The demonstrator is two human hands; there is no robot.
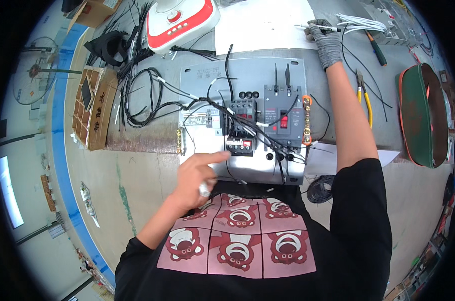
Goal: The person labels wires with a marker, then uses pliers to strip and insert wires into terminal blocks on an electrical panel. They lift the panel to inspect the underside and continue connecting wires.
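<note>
My bare left hand (195,178) is at the near edge of a grey metal mounting plate (202,75). Its index finger stretches toward the overload relay (240,145), while the other fingers curl round a small white cylinder (204,189). My right hand (326,45), in a grey glove, is over the far part of the table with a slim white and black pen (331,29) in its fingers. The plate carries a contactor (245,109), a large circuit breaker (283,120) with a red switch, and a small breaker (216,120). Black wires (215,103) run across them.
White paper (262,25) lies beyond the plate, beside a red and white fan base (182,27). Yellow-handled pliers (364,98), a screwdriver (376,50) and a green bag (417,118) are at the right. A partitioned cardboard box (99,110) and loose black cables (142,98) lie left.
</note>
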